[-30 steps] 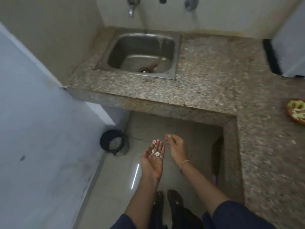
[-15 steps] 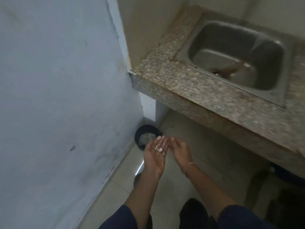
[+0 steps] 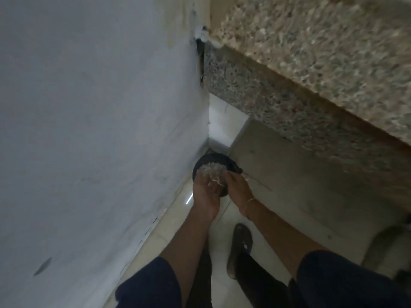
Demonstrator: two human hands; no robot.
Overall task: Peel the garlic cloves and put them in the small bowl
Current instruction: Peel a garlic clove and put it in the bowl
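Flimsy garlic skins (image 3: 216, 180) lie loose on the cupped fingers of the left hand (image 3: 205, 193); sweep them, don't pinch. Fingers of the right hand (image 3: 239, 188), just beside, seem straight and empty.

The bin (image 3: 224, 160) stands in the floor's (image 3: 289, 192) far corner, with the wall (image 3: 100, 130) close on its left and the surface's (image 3: 311, 63) front edge overhanging above. The left hand (image 3: 205, 192) and right hand (image 3: 239, 188) crowd its near rim. Open floor lies to its right.
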